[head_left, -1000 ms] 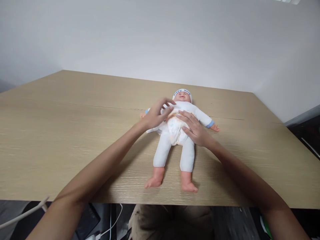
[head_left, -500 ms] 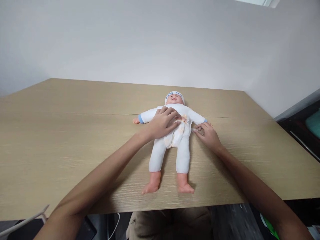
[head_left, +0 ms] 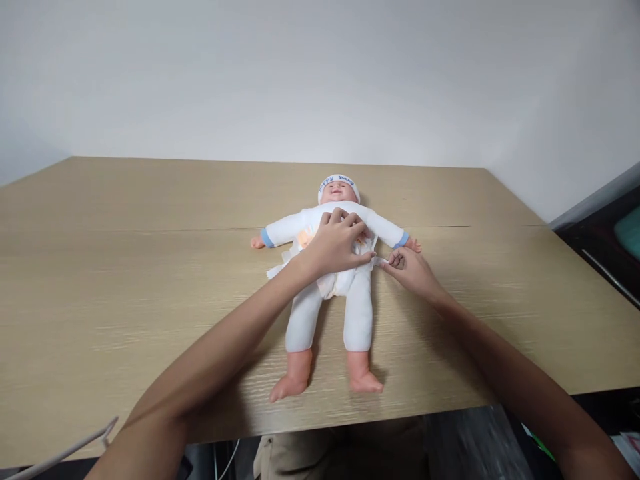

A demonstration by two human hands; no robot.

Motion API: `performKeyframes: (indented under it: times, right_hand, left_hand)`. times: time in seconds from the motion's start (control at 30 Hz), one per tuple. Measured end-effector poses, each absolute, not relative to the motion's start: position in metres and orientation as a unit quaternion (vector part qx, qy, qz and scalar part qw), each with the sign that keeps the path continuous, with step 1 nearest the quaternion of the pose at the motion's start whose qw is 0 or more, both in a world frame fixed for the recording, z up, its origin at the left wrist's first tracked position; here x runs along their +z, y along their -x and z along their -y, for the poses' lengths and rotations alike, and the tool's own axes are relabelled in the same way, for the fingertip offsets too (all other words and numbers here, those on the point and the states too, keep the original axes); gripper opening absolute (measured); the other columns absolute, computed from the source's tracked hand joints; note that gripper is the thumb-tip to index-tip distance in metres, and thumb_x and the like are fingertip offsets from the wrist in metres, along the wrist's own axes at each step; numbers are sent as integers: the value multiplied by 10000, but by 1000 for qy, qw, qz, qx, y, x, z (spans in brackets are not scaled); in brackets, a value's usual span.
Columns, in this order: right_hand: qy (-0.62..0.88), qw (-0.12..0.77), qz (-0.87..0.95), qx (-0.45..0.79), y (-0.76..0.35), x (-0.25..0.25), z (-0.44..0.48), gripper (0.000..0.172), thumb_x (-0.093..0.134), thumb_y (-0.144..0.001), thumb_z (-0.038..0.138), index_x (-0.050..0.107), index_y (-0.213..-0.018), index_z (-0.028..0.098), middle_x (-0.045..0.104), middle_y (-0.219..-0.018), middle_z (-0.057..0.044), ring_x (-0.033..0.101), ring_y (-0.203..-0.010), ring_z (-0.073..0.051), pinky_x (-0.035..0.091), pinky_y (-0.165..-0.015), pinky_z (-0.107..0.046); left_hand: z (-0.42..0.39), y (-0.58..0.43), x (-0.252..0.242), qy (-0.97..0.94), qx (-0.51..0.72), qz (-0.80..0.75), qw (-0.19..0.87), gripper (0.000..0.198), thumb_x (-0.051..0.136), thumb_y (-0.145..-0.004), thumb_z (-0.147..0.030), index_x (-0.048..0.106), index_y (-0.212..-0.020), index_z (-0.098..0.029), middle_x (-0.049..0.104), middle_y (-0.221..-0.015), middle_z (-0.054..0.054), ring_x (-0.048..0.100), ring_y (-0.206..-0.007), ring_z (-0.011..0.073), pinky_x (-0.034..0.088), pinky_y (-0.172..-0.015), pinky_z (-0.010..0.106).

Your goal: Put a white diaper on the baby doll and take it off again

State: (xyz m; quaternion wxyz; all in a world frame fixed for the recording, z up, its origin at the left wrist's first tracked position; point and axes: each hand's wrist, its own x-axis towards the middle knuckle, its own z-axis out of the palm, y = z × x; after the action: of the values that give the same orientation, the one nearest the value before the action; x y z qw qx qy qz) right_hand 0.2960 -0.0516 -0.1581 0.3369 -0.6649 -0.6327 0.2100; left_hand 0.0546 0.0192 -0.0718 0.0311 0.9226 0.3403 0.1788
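A baby doll in a white suit and a lettered headband lies on its back, feet toward me. Round its hips is a white diaper with a pale orange print; a loose side edge sticks out on the left. My left hand lies over the diaper's front with its fingers spread and bent, covering much of it. At the right hip, my right hand pinches the diaper's white fastening tab between thumb and finger. That tab stretches outward from the diaper's side, close to the doll's hand.
The wooden table reaches back to a pale wall. A white cable crosses the near left edge. A dark object with a greenish panel stands beyond the right side.
My left hand has shifted right across the diaper, uncovering its left side and loose edge. My right hand keeps its pinch at the right hip. The view has shifted slightly.
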Motion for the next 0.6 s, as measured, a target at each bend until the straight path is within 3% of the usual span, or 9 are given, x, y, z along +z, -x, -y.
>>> performKeyframes:
  times: [0.13,0.27,0.4,0.6]
  right_hand:
    - [625,357,627,297,-305,-159,45,416,683,-914,641,667,-821,236,553,-685,30,499,-676,-179,363,-670,-320]
    - [576,387,610,382,-307,-144,39,484,717,-838,708,620,-767,239,514,-710,36,472,-699,-168,373,-691,-319]
    - [564,387,597,419,-291,-118,30,500,729,-836,721,581,-741,253,456,-670,47,425,-680,-162,363,-666,-315]
    - [559,371,599,437,-257,-96,1,459,685,-781,654,494,-658,256,460,-667,41,420,-671,-150,399,-679,-323]
  left_hand:
    - [-20,-56,-76,-921,185,-341,28,402,774,-918,-548,778,-1166,-231,727,-1314,104,528,-1252,402,412,-1088,565]
    - [-17,-57,-76,-919,190,-345,28,387,768,-911,-537,783,-1134,-221,728,-1297,105,532,-1269,402,416,-1086,551]
    - [-14,-58,-73,-919,178,-351,31,365,769,-897,-501,771,-1127,-217,729,-1286,95,546,-1261,391,425,-1078,533]
    - [-15,-58,-73,-914,179,-363,30,418,766,-874,-489,722,-1173,-200,698,-1443,103,548,-1271,397,429,-1089,552]
